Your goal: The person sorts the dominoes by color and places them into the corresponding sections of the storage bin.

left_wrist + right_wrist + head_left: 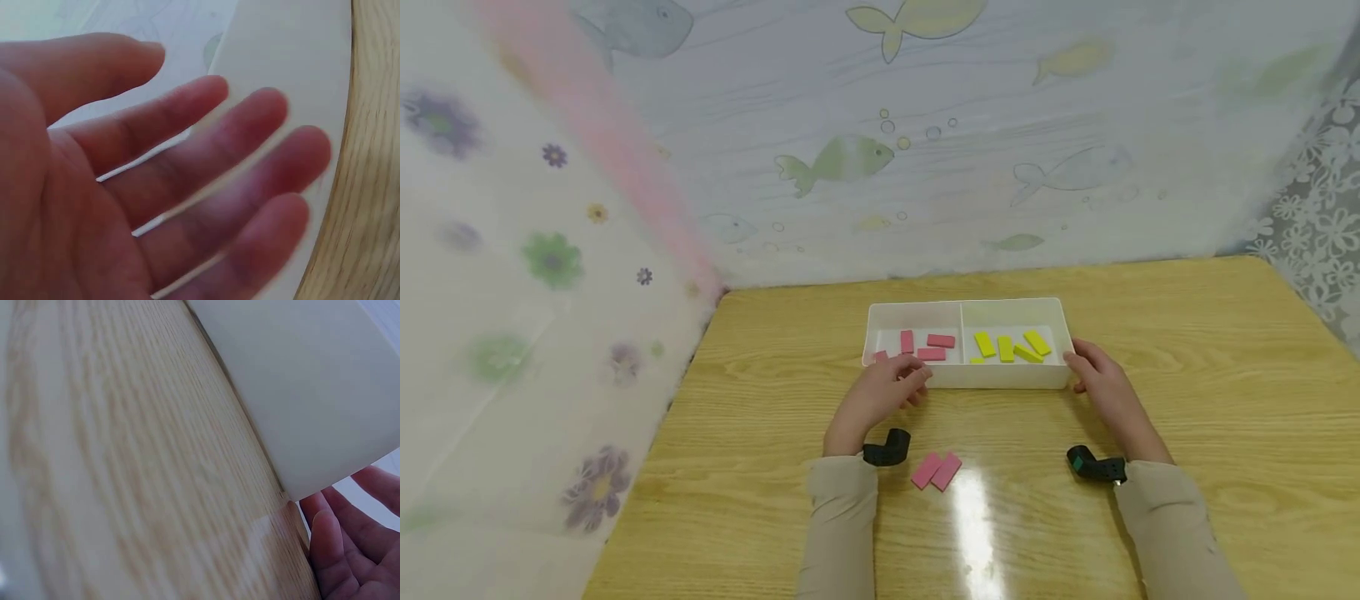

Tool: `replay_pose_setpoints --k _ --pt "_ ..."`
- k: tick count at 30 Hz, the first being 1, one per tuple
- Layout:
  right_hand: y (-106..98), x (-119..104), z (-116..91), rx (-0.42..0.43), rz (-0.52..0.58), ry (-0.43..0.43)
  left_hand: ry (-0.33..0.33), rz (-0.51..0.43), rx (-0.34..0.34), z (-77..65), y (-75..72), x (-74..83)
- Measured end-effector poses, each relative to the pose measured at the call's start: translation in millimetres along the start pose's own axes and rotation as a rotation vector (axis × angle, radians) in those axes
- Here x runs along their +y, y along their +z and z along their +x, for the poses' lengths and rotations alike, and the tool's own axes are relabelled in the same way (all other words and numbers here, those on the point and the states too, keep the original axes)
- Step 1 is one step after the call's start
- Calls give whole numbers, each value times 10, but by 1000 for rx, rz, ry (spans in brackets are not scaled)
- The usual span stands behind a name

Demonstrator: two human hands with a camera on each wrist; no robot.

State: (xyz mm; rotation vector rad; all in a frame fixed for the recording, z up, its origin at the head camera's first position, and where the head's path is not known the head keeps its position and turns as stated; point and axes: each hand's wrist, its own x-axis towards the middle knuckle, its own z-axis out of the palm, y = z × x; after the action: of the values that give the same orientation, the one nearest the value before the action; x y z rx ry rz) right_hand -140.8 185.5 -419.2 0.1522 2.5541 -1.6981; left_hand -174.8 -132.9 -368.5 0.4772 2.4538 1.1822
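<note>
A white two-compartment box (1000, 377) stands on the table. Pink tiles (941, 341) lie in its left compartment, yellow tiles (1006, 349) in the right one. My left hand (880, 394) is at the box's front left, fingers loosely extended and spread before the front wall; in the left wrist view the palm and fingers (275, 156) show nothing held. With my right hand (1103, 385) I hold the box's front right corner, thumb at the rim and fingers along the side. The right wrist view shows those fingers (327, 540) beside the corner, partly hidden by the wall.
Two pink tiles (947, 472) lie overlapping on the wooden table (760, 467) in front of the box, between my forearms. Behind the table hangs a fish-patterned cloth (955, 208); a flowered one (550, 350) is on the left. Black wrist devices (887, 448) sit at both cuffs.
</note>
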Motion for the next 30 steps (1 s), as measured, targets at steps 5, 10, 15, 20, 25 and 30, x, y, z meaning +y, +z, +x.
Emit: replay_pose_setpoints --k 5,10,15,20,25,30 --pt "-7 28 -7 -10 4 10 -26 66 -104 38 135 15" --pt "-6 37 -2 -6 -3 4 -47 100 -181 55 265 48" --pt "-6 32 8 -7 1 3 -49 248 -160 31 301 124" --pt "-35 35 -2 5 -4 -3 -40 434 -118 16 361 201" --pt "-21 42 -5 15 5 -8 -74 501 -111 10 395 215" --pt "11 34 17 21 17 -3 -81 521 -84 -21 380 199"
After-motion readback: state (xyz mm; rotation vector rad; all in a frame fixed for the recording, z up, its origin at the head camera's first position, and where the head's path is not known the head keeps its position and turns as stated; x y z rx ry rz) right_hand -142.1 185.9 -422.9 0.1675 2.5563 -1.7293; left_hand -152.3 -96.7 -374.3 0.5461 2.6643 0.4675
